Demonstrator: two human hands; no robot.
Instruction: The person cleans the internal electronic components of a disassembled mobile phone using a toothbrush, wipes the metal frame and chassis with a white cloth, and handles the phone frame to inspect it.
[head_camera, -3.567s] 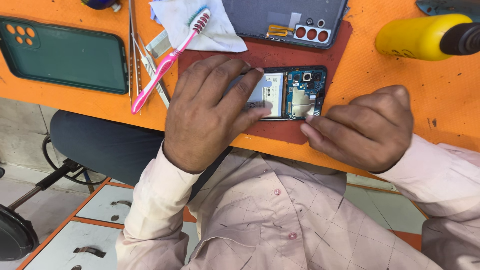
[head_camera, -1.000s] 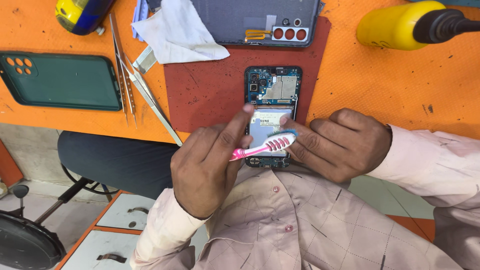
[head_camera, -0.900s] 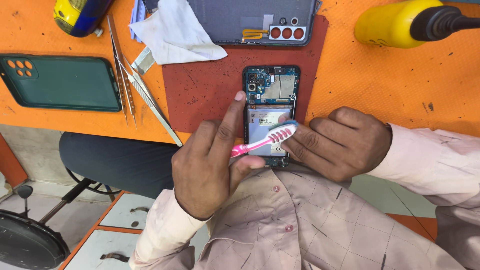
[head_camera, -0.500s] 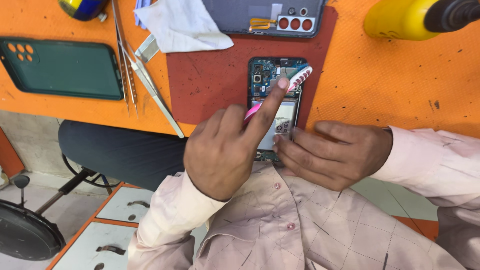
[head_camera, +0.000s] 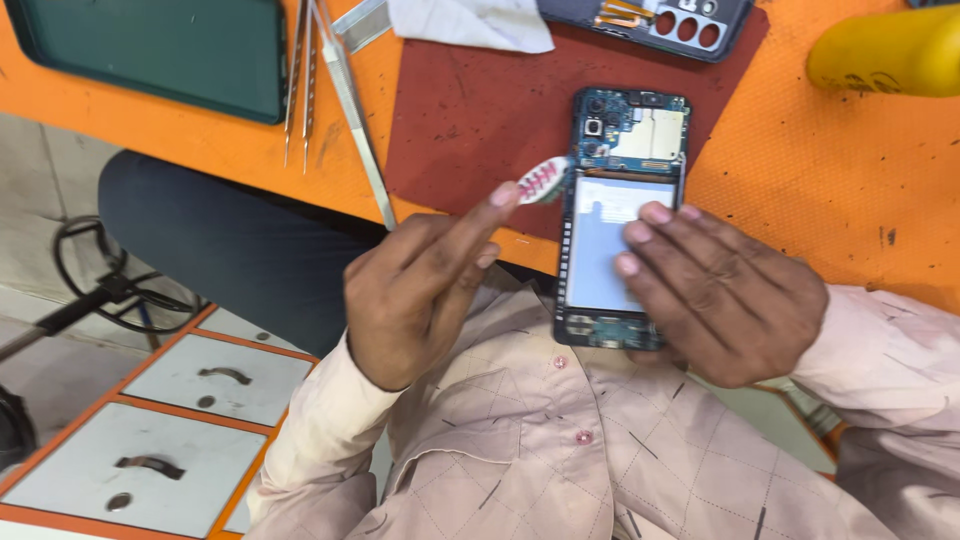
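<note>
Orange tabletop (head_camera: 820, 190) with a dark red mat (head_camera: 470, 120) at twelve o'clock; the toothbrush (head_camera: 541, 181) head is white with pink bristles (striped), the opened phone (head_camera: 620, 215) blue-green inside, its battery pale grey.

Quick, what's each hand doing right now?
Left hand: closed on the toothbrush.
Right hand: open, fingers flat on the opened phone.

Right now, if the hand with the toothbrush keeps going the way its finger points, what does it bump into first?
Probably the opened phone. The left hand aims its toothbrush up and right, bristles almost at the phone's left edge.
</note>
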